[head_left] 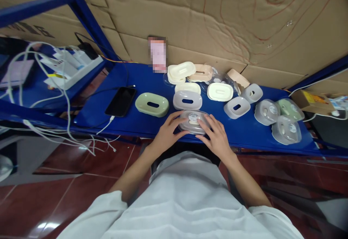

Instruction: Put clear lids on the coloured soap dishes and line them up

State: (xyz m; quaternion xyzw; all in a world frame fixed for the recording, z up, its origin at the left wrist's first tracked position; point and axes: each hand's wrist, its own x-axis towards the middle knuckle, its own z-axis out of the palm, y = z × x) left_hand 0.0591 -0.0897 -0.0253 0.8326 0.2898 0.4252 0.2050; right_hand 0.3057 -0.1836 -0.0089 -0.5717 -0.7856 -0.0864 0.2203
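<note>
A grey oval soap box (192,126) with a clear lid and a round printed label lies at the front edge of the blue table. My left hand (169,129) grips its left end, thumb at the near side and fingers at the far side. On the opposite end, my right hand (217,135) holds it, fingers on the lid and thumb low at the front. Just behind sits a grey oval tray with a slot (187,100). A green slotted soap dish (152,104) stands to the left of it.
Cream trays (220,91), a peach tray (201,73) and grey slotted pieces (237,107) lie behind and to the right. Several lidded boxes (286,130) stand at the right end. A black phone (120,102) with a white cable lies left. Cardboard (190,17) walls the back.
</note>
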